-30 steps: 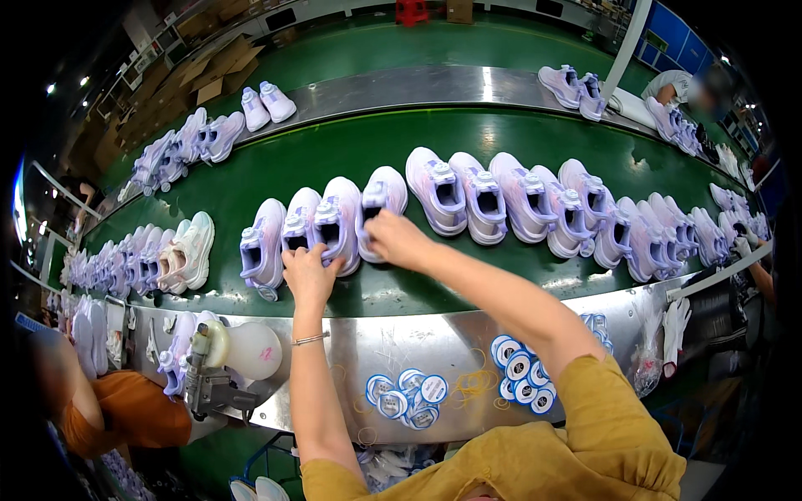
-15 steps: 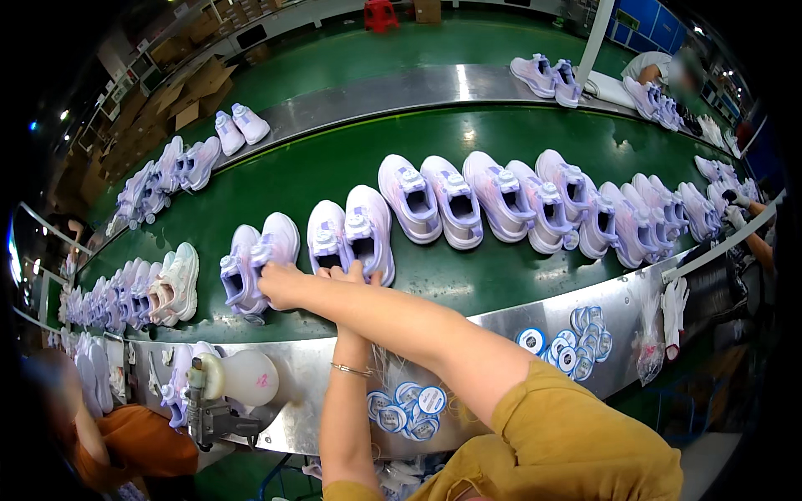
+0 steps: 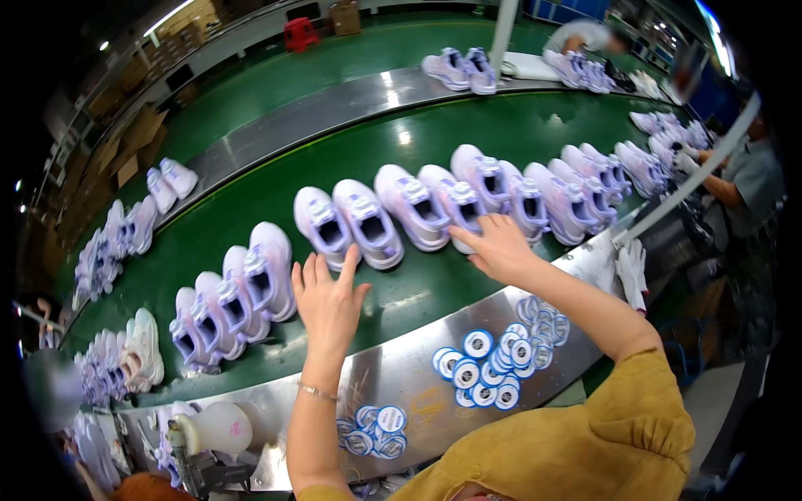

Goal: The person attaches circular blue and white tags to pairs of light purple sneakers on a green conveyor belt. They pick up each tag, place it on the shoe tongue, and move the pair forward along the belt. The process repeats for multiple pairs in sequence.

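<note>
My left hand (image 3: 327, 305) is open with its fingers spread, just below the heel of a pale lilac sneaker (image 3: 321, 224) on the green conveyor belt. Its index fingertip comes close to that heel; whether it touches I cannot tell. A matching sneaker (image 3: 368, 224) stands beside it. Further right, my right hand (image 3: 504, 250) has its fingers stretched out and holds nothing. Its fingertips are at the heel of another lilac sneaker (image 3: 455, 198), and contact is hard to judge. Left of my left hand, several lilac sneakers (image 3: 269, 271) stand side by side, toes pointing away.
A steel ledge (image 3: 418, 355) along the belt bears round blue-and-white tags (image 3: 484, 371) in heaps. A spray gun with a whitish cup (image 3: 219, 427) stands at lower left. A slanting white post (image 3: 689, 179) rises at right, near a gloved co-worker (image 3: 743, 175).
My hands were together at a pair of sneakers on the left; now they are apart, the right one further right. The view has shifted, and two left-hand pairs appear closer together.
</note>
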### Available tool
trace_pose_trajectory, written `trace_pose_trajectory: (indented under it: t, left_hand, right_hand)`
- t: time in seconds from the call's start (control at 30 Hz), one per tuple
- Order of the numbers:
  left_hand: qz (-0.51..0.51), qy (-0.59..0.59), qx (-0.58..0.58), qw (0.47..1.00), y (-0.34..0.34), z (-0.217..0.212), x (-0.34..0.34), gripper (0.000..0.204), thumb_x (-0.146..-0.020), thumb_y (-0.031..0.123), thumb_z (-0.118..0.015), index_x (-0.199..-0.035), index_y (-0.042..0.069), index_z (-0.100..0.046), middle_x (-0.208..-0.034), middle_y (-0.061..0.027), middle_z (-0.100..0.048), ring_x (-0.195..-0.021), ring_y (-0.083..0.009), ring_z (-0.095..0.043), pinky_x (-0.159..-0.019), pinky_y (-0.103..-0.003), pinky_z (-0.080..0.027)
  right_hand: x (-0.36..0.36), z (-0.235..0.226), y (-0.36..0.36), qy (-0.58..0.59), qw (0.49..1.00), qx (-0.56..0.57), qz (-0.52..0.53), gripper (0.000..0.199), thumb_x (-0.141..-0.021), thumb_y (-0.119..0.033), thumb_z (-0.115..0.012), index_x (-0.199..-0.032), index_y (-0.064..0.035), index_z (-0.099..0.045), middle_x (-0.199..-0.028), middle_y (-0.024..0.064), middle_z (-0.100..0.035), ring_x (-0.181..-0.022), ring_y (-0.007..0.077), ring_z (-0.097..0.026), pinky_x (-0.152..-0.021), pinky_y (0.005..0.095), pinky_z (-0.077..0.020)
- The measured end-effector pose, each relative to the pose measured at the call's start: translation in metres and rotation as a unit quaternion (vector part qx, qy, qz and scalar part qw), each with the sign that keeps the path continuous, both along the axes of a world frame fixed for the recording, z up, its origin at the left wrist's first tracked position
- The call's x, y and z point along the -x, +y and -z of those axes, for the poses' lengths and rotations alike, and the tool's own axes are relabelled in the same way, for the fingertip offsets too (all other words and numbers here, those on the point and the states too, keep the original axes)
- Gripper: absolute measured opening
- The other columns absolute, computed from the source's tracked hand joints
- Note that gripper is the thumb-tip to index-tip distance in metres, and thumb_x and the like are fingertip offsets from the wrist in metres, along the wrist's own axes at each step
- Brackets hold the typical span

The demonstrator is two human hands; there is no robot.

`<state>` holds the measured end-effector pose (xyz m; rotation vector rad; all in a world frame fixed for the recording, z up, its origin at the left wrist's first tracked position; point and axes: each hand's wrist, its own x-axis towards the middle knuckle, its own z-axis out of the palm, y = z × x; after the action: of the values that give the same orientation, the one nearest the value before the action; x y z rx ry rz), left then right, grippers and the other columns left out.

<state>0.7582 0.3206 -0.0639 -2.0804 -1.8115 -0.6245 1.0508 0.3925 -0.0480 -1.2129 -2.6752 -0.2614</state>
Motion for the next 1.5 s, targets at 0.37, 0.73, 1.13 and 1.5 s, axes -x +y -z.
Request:
trace_pose_trajectory:
  t: [0.37,0.73,1.13,1.5]
  left_hand:
    - [-0.049,0.029,0.220,0.974,0.110,0.021,-0.030,0.043,-0.062,0.051,-0.075,-0.087,0.015,-0.074,-0.090,-0.0155,-0.065,-0.090,-0.0312,-0.060,-0.079,-0.044,-0.045]
    - [-0.031,-0.033,0.206,0.977,0.101,0.017,-0.041,0.040,-0.060,0.042,-0.078,-0.073,0.006,-0.068,-0.079,-0.0198,-0.061,-0.079,-0.0341,-0.058,-0.070,-0.044,-0.047]
    - [0.098,-0.015,0.139,0.985,0.055,0.019,-0.198,0.030,-0.061,0.033,-0.077,-0.075,0.007,-0.069,-0.073,-0.0177,-0.057,-0.077,-0.0343,-0.054,-0.071,-0.043,-0.043]
    - [-0.098,-0.010,0.181,0.979,0.019,0.029,-0.160,0.044,-0.065,0.044,-0.076,-0.081,0.004,-0.067,-0.080,-0.0208,-0.060,-0.080,-0.0370,-0.056,-0.070,-0.046,-0.046]
  right_hand:
    - [0.050,0.032,0.068,0.190,0.966,0.151,0.086,0.054,-0.076,-0.020,-0.066,-0.121,-0.0099,-0.038,-0.084,0.0237,-0.064,-0.075,0.0387,-0.066,-0.063,0.0485,-0.0520]
    - [0.065,0.053,0.088,0.118,0.986,0.101,0.058,0.034,-0.077,-0.041,-0.067,-0.093,-0.0114,-0.066,-0.084,0.0104,-0.068,-0.082,0.0287,-0.066,-0.070,0.0400,-0.0525]
    - [-0.125,0.028,0.055,0.047,0.995,0.081,0.024,0.033,-0.082,-0.046,-0.058,-0.090,-0.0163,-0.068,-0.078,0.0165,-0.065,-0.072,0.0311,-0.066,-0.064,0.0440,-0.0519]
    - [-0.092,0.039,0.030,0.135,0.983,0.113,-0.043,0.030,-0.081,-0.039,-0.061,-0.088,-0.0104,-0.066,-0.083,0.0220,-0.063,-0.077,0.0356,-0.064,-0.067,0.0446,-0.0500]
